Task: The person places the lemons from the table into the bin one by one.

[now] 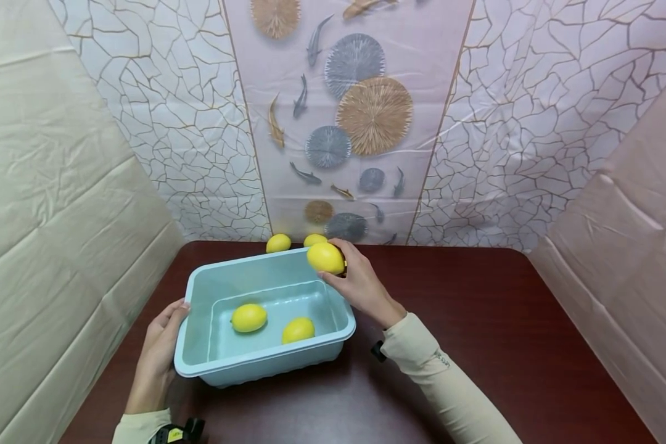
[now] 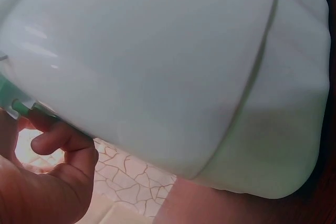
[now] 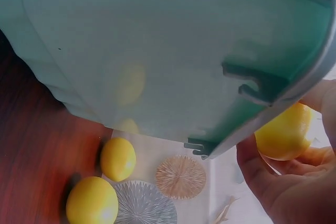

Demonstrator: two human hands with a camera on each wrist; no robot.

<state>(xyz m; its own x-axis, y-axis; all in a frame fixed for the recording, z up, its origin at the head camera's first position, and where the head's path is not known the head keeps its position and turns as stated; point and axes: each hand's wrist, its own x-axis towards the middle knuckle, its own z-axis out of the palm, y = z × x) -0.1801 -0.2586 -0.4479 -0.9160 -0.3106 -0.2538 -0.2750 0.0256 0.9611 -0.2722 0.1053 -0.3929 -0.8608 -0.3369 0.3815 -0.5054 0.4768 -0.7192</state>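
Observation:
A light blue plastic basin [image 1: 266,359] is held tilted above the table, its rim gripped on the left side by my left hand [image 1: 158,345]. Two lemons, one to the left [image 1: 249,317] and one to the right [image 1: 298,330], lie on the basin's floor. Over the basin's far right corner, my right hand [image 1: 361,283] holds another lemon [image 1: 325,258] between thumb and fingers. The right wrist view shows this lemon [image 3: 285,132] beside the rim. In the left wrist view, the left hand's curled fingers [image 2: 68,148] meet the basin's edge [image 2: 79,129].
Behind the basin, two more lemons, a left one [image 1: 279,243] and a right one [image 1: 314,240], sit at the back of the dark red table [image 1: 466,333]. A patterned cloth backdrop [image 1: 338,123] rises behind, and beige cloth walls [image 1: 50,246] flank the table.

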